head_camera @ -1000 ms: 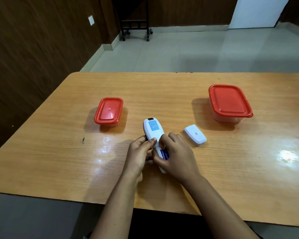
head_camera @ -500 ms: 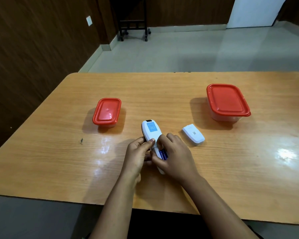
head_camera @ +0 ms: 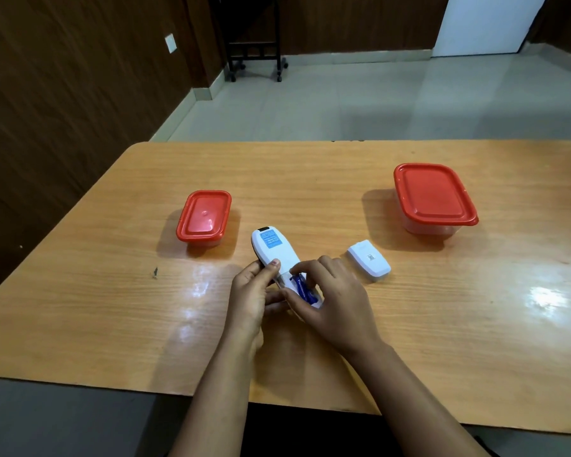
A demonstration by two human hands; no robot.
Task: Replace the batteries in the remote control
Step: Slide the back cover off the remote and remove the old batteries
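- The left hand [head_camera: 253, 291] was closed around the side of the white remote control [head_camera: 275, 255], which lay face down near the front-middle of the table [head_camera: 112, 324], its battery bay open toward the person.
- The right hand [head_camera: 330, 298] was pinching at a blue battery [head_camera: 302, 289] in that bay, thumb below and fingertips [head_camera: 294, 269] above; whether the cell was being lifted or pressed in could not be told.
- Doing this well probably meant keeping the remote pinned flat and levering the cell from one end against its spring, not pulling straight up.
- Just right of the hands lay the detached white battery cover [head_camera: 370, 260].
- Farther back stood two closed red-lidded containers: a small container [head_camera: 204, 216] left, a larger container [head_camera: 434, 194] right; their contents were hidden.
- The glossy wooden tabletop showed glare patches.
- Beyond it lay a pale tiled floor, dark wood-panelled walls, and a black wheeled stand [head_camera: 254, 51].
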